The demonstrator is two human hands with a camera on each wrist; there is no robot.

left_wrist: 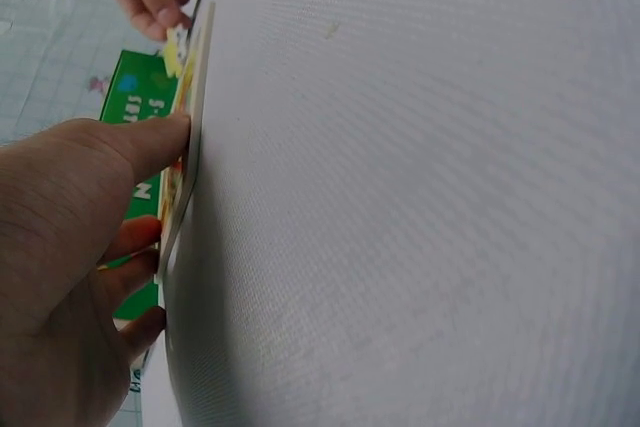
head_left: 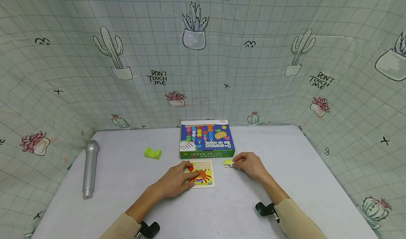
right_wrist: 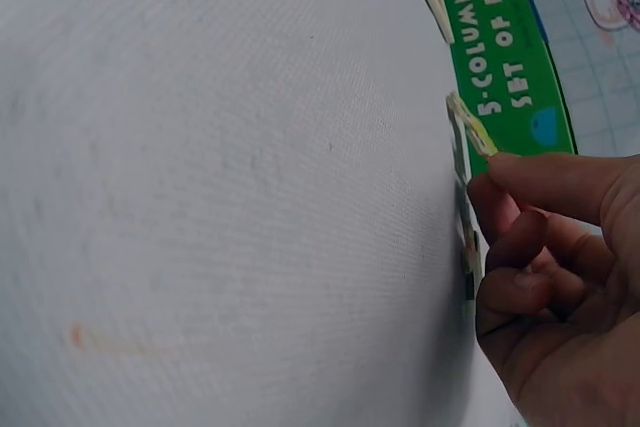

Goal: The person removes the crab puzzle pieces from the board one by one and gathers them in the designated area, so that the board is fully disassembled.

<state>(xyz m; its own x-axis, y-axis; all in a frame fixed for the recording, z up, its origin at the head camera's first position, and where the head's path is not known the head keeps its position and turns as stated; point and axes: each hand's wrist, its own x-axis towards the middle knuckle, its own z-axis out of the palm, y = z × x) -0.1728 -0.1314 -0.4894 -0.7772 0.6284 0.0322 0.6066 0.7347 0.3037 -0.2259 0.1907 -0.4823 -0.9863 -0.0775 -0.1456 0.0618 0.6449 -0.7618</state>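
A square wooden jigsaw puzzle [head_left: 207, 185] with a colourful picture, including an orange crab-like figure, lies on the table. My left hand [head_left: 173, 181] rests on its left side, fingers spread over the picture and edge. Seen from the left wrist, the thumb [left_wrist: 160, 142] presses on the board. To the right, my right hand [head_left: 248, 164] pinches a small yellow-and-white puzzle piece [head_left: 227, 163] between thumb and fingertips, close to the tabletop. In the right wrist view the piece [right_wrist: 472, 127] appears nearly edge-on, its held end covered by the fingers.
Behind the puzzle lies a blue-and-green bead-set box [head_left: 207, 140]. A bright green notched block [head_left: 153, 153] sits left of the box. Farther left is a silver microphone-shaped object [head_left: 90, 168]. A patterned cloth [head_left: 215, 69] hangs behind the white table [head_left: 206, 214].
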